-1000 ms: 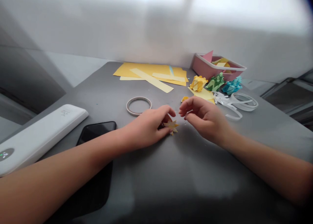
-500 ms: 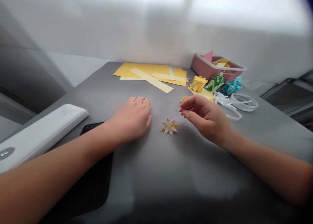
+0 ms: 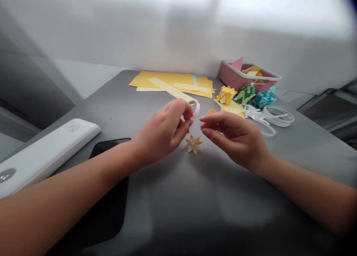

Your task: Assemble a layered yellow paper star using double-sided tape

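My left hand (image 3: 170,127) is closed on a small roll of tape (image 3: 196,108), a pale ring that sticks out past the fingertips. Facing it, my right hand (image 3: 237,138) is curved, its thumb and forefinger a little apart with nothing visible between them. Below and between the hands lies a small folded paper star (image 3: 193,144), white with yellow points, on the grey table (image 3: 178,196). A small yellow paper piece (image 3: 211,111) shows just behind my right fingertips, mostly hidden.
Yellow paper sheets and strips (image 3: 173,81) lie at the back. At right are yellow (image 3: 226,95), green (image 3: 245,93) and blue (image 3: 264,97) folded paper pieces, white strips (image 3: 279,116) and a pink box (image 3: 240,75). A white device (image 3: 55,148) and a black flat object (image 3: 111,211) lie left.
My left hand has come up off the table and moved right with the tape roll, turning so the roll shows. My right hand has shifted slightly left, its fingertips parting.
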{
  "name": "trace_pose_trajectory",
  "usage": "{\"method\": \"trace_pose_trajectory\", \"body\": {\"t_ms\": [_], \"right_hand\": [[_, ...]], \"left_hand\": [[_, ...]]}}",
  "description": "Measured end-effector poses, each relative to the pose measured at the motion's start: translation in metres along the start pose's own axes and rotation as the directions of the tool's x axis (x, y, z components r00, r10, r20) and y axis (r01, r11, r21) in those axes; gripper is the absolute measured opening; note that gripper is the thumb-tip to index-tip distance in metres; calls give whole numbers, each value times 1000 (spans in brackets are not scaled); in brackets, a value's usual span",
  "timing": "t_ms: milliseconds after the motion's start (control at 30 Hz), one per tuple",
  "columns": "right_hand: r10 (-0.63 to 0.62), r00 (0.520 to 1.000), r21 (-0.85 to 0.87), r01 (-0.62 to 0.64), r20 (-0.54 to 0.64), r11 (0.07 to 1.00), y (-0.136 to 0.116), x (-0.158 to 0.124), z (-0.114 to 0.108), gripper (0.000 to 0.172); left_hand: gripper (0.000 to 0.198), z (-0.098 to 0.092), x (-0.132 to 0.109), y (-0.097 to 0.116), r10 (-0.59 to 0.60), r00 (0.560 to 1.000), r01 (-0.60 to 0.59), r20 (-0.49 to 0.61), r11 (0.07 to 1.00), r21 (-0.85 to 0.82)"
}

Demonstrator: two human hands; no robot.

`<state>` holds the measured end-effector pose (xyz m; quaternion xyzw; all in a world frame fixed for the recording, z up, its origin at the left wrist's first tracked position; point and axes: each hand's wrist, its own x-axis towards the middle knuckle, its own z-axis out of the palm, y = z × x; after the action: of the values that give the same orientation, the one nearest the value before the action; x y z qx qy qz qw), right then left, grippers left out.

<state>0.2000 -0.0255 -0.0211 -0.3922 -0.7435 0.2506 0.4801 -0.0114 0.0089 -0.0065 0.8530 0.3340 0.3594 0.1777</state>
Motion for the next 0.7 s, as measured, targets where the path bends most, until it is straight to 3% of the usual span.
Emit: {"method": "trace_pose_trajectory", "body": {"t_ms": [167, 300, 433, 567, 700], "right_hand": [[-28, 999, 96, 31, -35, 995, -3, -3, 0, 31], [-142, 989, -67, 138, -51, 988, -7, -3, -4, 40], [-288, 957, -251, 273, -23, 929, -11, -1, -6, 38], [-282, 959, -200, 272, -20, 941, -12, 0, -4, 26], [-318, 946, -264, 291, -66, 920, -11, 0, -2, 18]], "left_hand": [[13, 5, -5, 5, 187, 982, -184, 4, 972, -147], [21, 5, -5, 10, 75, 996, -82, -37, 962, -259], [30, 3, -5, 18, -52, 999, 44, -12, 924, -379], [34, 2, -5, 20, -53, 999, 48, -5, 929, -367], [26, 0, -3, 17, -52, 999, 55, 18, 954, -294]]}}
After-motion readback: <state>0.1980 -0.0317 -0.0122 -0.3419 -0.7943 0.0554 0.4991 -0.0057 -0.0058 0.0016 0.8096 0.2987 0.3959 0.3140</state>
